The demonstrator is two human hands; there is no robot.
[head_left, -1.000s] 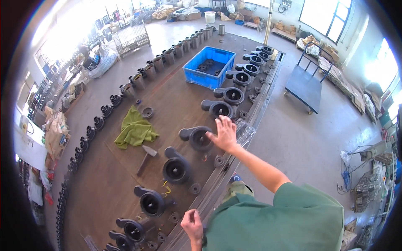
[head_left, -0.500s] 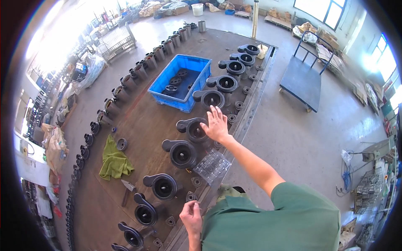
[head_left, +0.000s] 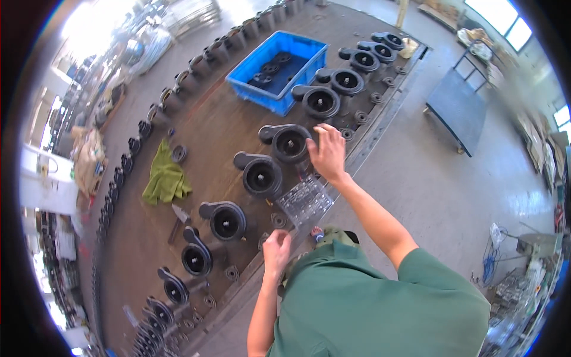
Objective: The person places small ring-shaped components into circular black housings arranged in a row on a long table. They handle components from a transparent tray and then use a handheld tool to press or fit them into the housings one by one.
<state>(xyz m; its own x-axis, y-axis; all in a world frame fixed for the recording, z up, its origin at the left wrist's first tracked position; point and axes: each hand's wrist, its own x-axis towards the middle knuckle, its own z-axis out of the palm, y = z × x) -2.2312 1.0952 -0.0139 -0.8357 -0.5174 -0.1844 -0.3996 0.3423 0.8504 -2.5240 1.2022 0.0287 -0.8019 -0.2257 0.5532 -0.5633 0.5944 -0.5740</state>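
Observation:
My right hand [head_left: 328, 153] is at the right rim of a round black housing [head_left: 290, 127] with a side arm; its fingers are spread. Whether the fingertips touch the rim I cannot tell. My left hand [head_left: 276, 252] hovers at the table's near edge with fingers curled together; anything inside them is hidden. Close to it lies a small flanged metal ring [head_left: 278, 220]. A clear plastic tray [head_left: 306, 201] of small parts sits between my hands. Another black housing [head_left: 262, 193] stands left of that tray, in a long row of similar ones.
A blue crate [head_left: 275, 102] holding several black wheels stands farther back on the brown table [head_left: 226, 134]. To the left lie a green cloth [head_left: 165, 178], a hammer [head_left: 176, 223] and a loose ring [head_left: 179, 154]. A flat trolley [head_left: 458, 110] stands on the floor at right.
The view has shifted, so the table appears higher in the picture. My right hand has drawn back slightly along the housing's right side. My left hand stays curled by the edge.

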